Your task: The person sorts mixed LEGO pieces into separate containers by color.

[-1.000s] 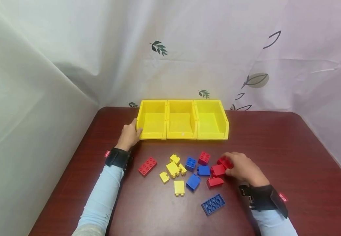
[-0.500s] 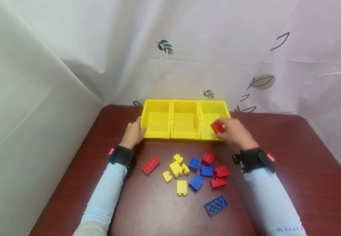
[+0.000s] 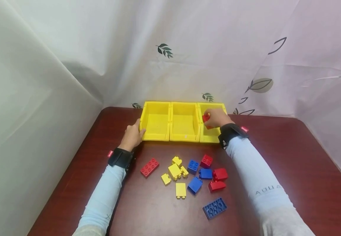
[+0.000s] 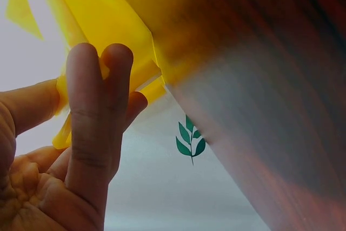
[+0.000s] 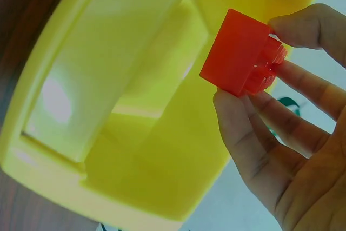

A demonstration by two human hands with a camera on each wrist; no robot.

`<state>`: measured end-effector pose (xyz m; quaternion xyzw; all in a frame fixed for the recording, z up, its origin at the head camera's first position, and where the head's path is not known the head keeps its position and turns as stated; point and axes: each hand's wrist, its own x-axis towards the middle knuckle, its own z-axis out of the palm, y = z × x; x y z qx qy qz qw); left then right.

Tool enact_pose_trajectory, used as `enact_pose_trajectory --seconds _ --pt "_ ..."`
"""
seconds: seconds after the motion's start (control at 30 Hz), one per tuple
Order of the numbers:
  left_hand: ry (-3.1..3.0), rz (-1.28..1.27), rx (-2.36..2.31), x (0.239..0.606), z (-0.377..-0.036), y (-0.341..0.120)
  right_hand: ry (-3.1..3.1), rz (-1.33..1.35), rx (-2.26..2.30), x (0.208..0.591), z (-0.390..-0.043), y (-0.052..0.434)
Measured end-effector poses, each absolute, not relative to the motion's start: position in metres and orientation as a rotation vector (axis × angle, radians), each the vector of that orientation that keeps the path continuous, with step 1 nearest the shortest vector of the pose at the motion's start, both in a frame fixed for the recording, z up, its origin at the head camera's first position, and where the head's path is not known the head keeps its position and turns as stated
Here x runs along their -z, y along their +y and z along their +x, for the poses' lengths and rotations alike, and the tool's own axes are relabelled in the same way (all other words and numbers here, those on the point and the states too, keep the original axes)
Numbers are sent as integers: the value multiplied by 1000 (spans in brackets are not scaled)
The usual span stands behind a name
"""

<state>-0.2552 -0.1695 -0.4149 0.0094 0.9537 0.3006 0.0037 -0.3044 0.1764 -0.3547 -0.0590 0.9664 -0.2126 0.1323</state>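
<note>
Over the right-hand yellow bin [image 5: 54,96] my right hand [image 3: 216,118] pinches a red toy brick [image 5: 235,52] between thumb and fingertips, its studs turned toward the palm. The brick shows inside the bin's outline in the head view. My left hand [image 3: 131,135] grips the outer side wall of the left yellow bin [image 3: 154,137], thumb at the front corner. In the left wrist view the fingers [image 4: 86,101] lie along that wall. The middle yellow bin [image 3: 184,138] sits between the two others in a row.
Before the bins lie loose bricks: a long red brick [image 3: 149,167], several yellow bricks [image 3: 174,171], several blue bricks [image 3: 195,185] and red bricks [image 3: 219,174]. A dark blue brick [image 3: 215,208] lies nearest, underside up. A white curtain [image 3: 188,75] hangs behind the table [image 3: 158,216].
My right hand has picked up a red brick from the right of the pile and carried it forward over the right bin. The left hand keeps its grip.
</note>
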Motion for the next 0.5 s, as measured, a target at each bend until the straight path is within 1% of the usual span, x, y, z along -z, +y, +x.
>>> enact_pose_trajectory --seconds 0.2,0.5 --pt "2966 18 -947 416 -255 -170 2770 -141 516 367 -321 174" --pt "2967 -3 -950 414 -254 -170 2698 -81 442 376 -327 170"
